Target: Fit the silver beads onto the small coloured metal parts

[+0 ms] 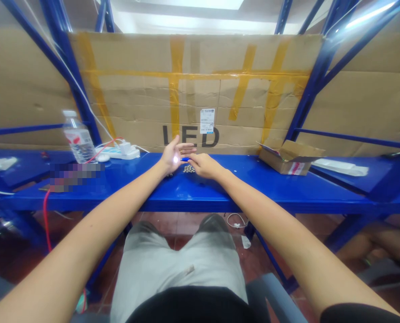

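Note:
My left hand (173,155) is held palm up above the blue table, its fingers stretched out and apart. A bright round spot of light shows on its palm. My right hand (203,165) is closed around a small blue flashlight (185,159), with only its front end showing. That end points at the left palm, close to it; whether they touch I cannot tell. Just below the hands, several small round metallic pieces (189,169) lie grouped on the table. A few more small dark pieces (169,175) lie partly hidden by my left wrist.
A water bottle (79,138) and a white power strip (122,151) with cables stand on the left of the blue table (193,193). At the right is an open cardboard box (287,157). A large cardboard sheet (146,98) closes off the back. Another person's arm (378,244) shows at far right.

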`<state>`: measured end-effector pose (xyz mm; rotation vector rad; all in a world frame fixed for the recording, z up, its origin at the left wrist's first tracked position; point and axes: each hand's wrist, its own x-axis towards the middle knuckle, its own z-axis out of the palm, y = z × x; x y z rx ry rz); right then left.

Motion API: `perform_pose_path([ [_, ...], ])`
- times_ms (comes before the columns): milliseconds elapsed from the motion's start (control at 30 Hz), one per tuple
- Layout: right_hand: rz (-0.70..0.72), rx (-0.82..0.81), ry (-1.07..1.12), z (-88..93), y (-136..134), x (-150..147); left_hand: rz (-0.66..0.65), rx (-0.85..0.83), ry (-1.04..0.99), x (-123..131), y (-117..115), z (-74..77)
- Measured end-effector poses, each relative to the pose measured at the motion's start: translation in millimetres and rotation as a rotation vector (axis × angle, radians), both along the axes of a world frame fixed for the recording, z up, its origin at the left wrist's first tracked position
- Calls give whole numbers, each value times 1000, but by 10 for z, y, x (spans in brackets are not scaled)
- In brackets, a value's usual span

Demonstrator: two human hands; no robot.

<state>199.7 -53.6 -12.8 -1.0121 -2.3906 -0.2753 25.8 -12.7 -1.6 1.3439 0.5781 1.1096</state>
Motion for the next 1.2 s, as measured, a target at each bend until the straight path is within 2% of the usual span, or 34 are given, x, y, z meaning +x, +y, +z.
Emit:
perform_pose_path([
  [300, 30, -12, 31, -16, 40, 11, 21, -2, -1, 3, 8, -8],
  [867, -19, -19, 15, -15, 27, -10, -9, -25, -53, -6, 23, -8],
  [1200, 36, -52, 66, 1, -10, -2, 12, -14, -43, -37, 41, -1],
])
